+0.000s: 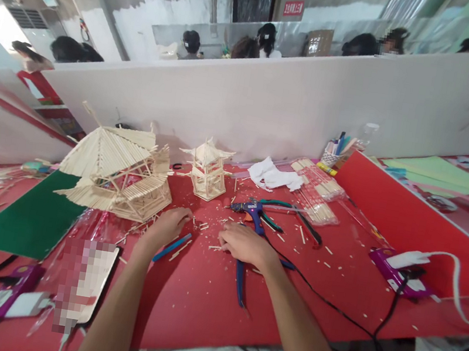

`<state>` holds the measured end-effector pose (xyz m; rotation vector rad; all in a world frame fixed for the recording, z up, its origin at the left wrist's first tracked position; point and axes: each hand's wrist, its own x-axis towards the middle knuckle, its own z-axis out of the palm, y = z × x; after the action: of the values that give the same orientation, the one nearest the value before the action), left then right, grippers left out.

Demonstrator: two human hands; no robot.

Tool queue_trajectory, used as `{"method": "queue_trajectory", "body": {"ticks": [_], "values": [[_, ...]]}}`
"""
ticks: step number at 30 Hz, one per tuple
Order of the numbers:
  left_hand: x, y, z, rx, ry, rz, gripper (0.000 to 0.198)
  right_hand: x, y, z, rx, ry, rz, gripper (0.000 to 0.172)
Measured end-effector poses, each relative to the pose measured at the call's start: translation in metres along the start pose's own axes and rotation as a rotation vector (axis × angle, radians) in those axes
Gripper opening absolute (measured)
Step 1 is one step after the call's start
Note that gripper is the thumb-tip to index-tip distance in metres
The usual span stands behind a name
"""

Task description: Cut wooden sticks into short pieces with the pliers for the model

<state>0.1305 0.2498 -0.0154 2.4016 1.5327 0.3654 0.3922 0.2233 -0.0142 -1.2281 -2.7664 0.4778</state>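
Observation:
My left hand (170, 226) rests low over the red table, its fingers curled together; whatever they hold is hidden. Just below it lies a blue pen-like stick (172, 247) beside thin wooden offcuts (180, 251). My right hand (242, 242) is bent down with closed fingers, and a short wooden stick (214, 248) shows at their tips; I cannot tell if it is gripped. Behind that hand lies a blue glue gun (256, 210). Blue-handled pliers (239, 283) are partly under the right wrist. A small pavilion model of wooden sticks (208, 174) stands beyond both hands.
A larger, tilted stick pavilion (117, 172) is at left by a green board (27, 220). A phone (97, 284) and power strips (401, 273) lie near the sides. Green-handled cutters (295, 212), a white cloth (274, 175) and bagged sticks (318, 192) lie behind. A black cord (322, 296) crosses rightward.

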Motion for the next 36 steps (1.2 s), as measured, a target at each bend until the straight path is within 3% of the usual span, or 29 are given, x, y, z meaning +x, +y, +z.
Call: {"method": "queue_trajectory", "body": {"ticks": [12,19,25,36], "values": [[0.014,0.016,0.029,-0.141,0.047,0.006,0.023,0.010,-0.007,-0.003,0.153,0.166,0.009,0.017],[0.013,0.033,0.018,-0.775,0.125,-0.045,0.029,0.025,-0.002,0.003,0.833,0.421,0.048,0.014],[0.009,0.041,0.012,-0.926,0.146,-0.082,0.032,0.034,0.003,0.014,1.079,0.398,0.071,0.017],[0.011,0.042,0.019,-0.873,0.167,-0.001,0.023,0.038,0.005,0.027,1.224,0.390,0.111,0.031]]}}
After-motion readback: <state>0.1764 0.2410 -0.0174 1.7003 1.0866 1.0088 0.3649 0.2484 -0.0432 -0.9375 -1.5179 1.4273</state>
